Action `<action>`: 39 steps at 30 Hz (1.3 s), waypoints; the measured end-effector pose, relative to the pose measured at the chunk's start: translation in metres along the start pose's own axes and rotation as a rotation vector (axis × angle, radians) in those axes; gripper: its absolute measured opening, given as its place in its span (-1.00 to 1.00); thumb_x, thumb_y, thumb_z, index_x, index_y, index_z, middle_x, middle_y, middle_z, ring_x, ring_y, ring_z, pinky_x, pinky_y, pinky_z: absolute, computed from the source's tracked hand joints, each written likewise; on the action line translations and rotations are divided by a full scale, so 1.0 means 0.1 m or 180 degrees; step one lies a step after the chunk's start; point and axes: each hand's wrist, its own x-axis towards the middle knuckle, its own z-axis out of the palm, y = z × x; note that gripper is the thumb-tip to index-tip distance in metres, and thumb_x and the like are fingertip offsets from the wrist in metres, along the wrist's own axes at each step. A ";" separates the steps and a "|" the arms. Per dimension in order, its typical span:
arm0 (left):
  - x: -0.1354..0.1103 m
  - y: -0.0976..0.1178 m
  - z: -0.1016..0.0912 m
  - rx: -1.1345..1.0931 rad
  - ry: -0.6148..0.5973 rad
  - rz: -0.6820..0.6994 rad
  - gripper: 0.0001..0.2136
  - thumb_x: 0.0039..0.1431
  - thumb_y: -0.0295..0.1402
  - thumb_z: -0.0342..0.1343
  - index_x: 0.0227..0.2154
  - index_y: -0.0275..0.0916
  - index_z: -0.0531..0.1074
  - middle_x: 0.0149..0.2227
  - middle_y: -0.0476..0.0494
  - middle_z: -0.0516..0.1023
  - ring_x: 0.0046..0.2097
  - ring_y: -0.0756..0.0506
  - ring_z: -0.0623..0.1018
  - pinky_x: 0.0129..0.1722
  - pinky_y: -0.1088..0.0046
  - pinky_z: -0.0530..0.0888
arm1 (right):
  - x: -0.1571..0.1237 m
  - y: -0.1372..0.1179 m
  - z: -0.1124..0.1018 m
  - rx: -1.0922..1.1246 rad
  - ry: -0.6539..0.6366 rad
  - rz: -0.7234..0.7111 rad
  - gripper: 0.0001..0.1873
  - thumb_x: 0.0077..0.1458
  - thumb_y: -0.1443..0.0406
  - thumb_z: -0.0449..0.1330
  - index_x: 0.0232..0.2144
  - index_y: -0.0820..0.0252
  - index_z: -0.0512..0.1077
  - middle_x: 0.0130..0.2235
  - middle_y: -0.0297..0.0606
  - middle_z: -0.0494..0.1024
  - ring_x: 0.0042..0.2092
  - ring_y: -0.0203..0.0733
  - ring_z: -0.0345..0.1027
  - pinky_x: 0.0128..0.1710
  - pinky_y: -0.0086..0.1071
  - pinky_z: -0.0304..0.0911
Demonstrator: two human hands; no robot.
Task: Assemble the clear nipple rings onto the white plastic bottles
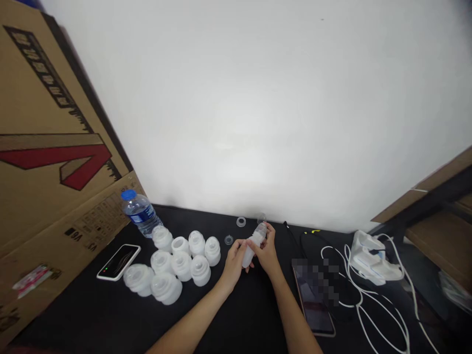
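Both hands are closed around one translucent white baby bottle (248,257), which is tilted with its clear top pointing up and away to the right. My left hand (233,263) grips the lower body, and my right hand (268,250) has its fingers about the upper part. Just beyond the hands lie a white collar ring (241,222), a small clear disc-like piece (228,240) and a clear cap (261,217). To the left stands a group of several white baby bottles (181,265) with clear tops; one bottle (181,245) has an open mouth.
A water bottle (142,214) and a white-edged phone (118,262) are at the left, beside a large cardboard box (55,187). On the right lie a dark tablet or phone (313,305), looping white cables (359,306) and a white plastic device (372,260). A white wall (243,108) bounds the black table.
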 end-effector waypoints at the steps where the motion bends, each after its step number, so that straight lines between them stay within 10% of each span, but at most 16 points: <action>1: -0.01 0.00 0.01 -0.0025 0.0008 -0.0013 -0.36 0.16 0.31 0.26 -0.16 -0.25 0.46 -0.45 -0.06 0.61 -0.58 -0.02 0.54 -0.66 0.57 0.33 | 0.00 0.00 0.01 -0.0063 0.0065 -0.0045 -0.05 0.06 0.05 0.53 0.32 -0.02 0.11 0.30 0.01 0.34 -0.12 -0.09 0.56 -0.13 -0.17 0.60; 28: -0.18 -0.03 0.11 0.0101 0.0240 -0.0055 -0.39 0.28 0.38 0.07 -0.20 -0.15 0.36 -0.52 0.05 0.48 -0.62 0.01 0.45 -0.73 0.61 0.18 | -0.13 -0.14 0.07 -0.0449 0.0109 0.0291 -0.20 0.15 0.01 0.44 0.24 0.01 0.11 -0.35 -0.43 0.51 -0.42 -0.10 0.47 -0.47 -0.29 0.42; 39: -0.22 0.12 0.12 0.0335 0.0011 0.0495 -0.52 0.45 0.16 0.07 -0.03 -0.22 0.44 -0.24 -0.15 0.63 -0.43 -0.01 0.53 -0.50 0.53 0.44 | -0.20 -0.30 0.19 -0.0043 0.0299 0.0142 -0.17 0.23 0.00 0.38 0.34 -0.04 0.04 -0.10 -0.19 0.61 -0.19 0.03 0.63 -0.20 -0.12 0.58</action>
